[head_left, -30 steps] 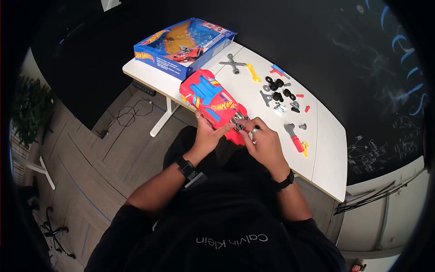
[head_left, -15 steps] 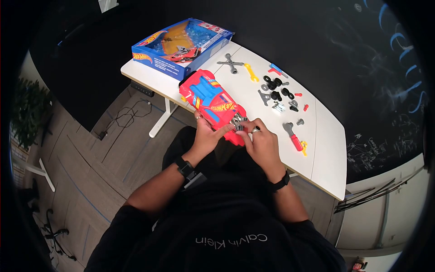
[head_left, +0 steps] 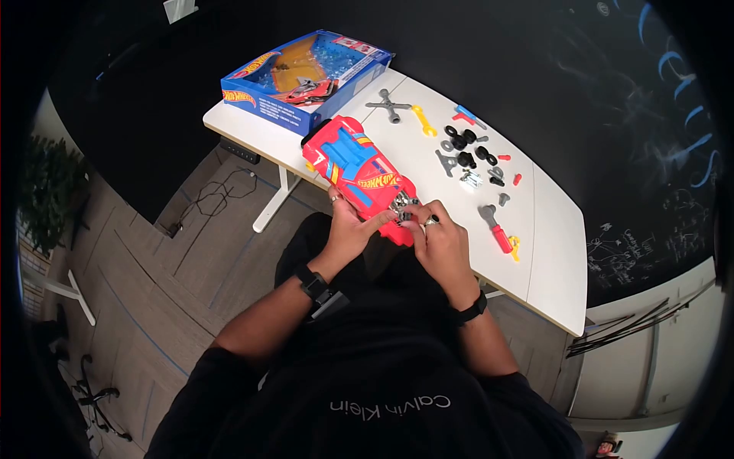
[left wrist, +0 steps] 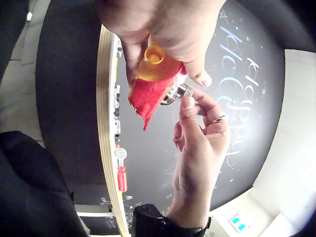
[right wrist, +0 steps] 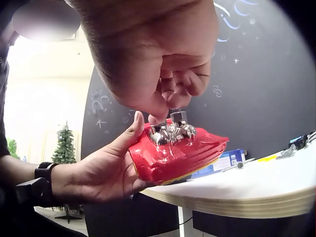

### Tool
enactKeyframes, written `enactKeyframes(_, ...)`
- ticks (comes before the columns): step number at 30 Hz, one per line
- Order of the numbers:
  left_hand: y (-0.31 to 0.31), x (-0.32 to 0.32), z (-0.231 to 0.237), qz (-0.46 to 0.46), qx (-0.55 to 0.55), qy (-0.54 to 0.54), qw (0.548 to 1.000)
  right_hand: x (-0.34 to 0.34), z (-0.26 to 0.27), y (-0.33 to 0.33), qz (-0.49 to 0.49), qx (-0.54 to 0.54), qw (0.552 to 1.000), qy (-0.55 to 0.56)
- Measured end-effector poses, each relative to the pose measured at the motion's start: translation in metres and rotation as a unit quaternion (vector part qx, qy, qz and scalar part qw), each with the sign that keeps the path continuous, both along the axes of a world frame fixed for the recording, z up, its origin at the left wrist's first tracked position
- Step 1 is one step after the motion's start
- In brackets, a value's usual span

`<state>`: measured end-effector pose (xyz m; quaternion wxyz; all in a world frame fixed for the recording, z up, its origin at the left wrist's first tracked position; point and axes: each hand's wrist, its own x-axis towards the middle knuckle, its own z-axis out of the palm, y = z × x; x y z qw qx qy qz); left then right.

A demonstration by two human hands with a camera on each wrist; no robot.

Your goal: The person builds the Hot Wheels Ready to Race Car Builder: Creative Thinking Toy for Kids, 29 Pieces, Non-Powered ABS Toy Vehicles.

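A red toy car [head_left: 370,170] with a blue windscreen is held up in front of the body, at the table's near edge. My left hand [head_left: 348,236] grips its side near the front, thumb on top by the engine. A chrome toy engine [right wrist: 173,134] sits on the red body. My right hand [head_left: 447,246] is over that engine, its thumb and fingertips pinching a small grey piece [left wrist: 185,90]. In the right wrist view, a square grey part [right wrist: 178,117] stands up from the engine beside the fingertips. The car's yellow underside [left wrist: 154,55] faces the left wrist camera.
A blue toy box [head_left: 290,115] stands at the table's left end. Across the white table [head_left: 547,252] lie a grey cross-shaped wrench [head_left: 391,105], a yellow wrench [head_left: 422,121], several black wheels [head_left: 462,139], a red-handled screwdriver [head_left: 501,236] and a grey bolt [head_left: 504,199].
The right fingers have shifted slightly on the small grey piece at the engine. The car and the left hand hold nearly the same place.
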<state>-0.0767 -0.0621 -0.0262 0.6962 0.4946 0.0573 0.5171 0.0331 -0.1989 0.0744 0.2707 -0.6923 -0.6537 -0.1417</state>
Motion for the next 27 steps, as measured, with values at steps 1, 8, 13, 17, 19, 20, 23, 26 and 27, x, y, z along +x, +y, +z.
enactKeyframes(1, 0.000, -0.001, 0.001, -0.005, 0.004, 0.005, 1.000, 0.001, -0.001, 0.000, 0.000, 0.000, 1.000, 0.000)
enactKeyframes(8, -0.002, 0.000, 0.004, -0.001, 0.002, -0.012, 1.000, -0.008, 0.010, -0.004, -0.011, -0.012, 0.999, 0.035)
enactKeyframes(13, -0.002, 0.000, 0.002, -0.002, 0.003, -0.009, 1.000, 0.001, -0.005, -0.002, 0.032, 0.027, 0.999, 0.001)
enactKeyframes(17, -0.002, -0.002, 0.003, -0.021, 0.010, 0.002, 1.000, 0.002, -0.008, -0.003, 0.002, 0.013, 1.000, 0.024)
enactKeyframes(19, -0.003, -0.001, 0.002, -0.004, 0.005, -0.001, 1.000, 0.002, -0.009, -0.007, -0.007, 0.007, 0.999, 0.034)
enactKeyframes(20, -0.003, -0.001, 0.001, -0.003, 0.006, -0.001, 1.000, 0.003, -0.011, -0.009, -0.019, -0.004, 0.999, 0.042)
enactKeyframes(23, 0.000, 0.000, -0.001, 0.004, 0.001, 0.001, 1.000, -0.004, -0.003, -0.006, -0.014, 0.011, 0.999, 0.050)
enactKeyframes(26, 0.000, 0.000, -0.001, 0.003, 0.007, 0.006, 1.000, -0.003, -0.007, -0.003, 0.004, 0.036, 0.999, 0.038)
enactKeyframes(27, -0.001, 0.000, 0.000, 0.002, 0.006, 0.005, 1.000, -0.001, -0.009, -0.002, 0.005, 0.035, 0.999, 0.025)
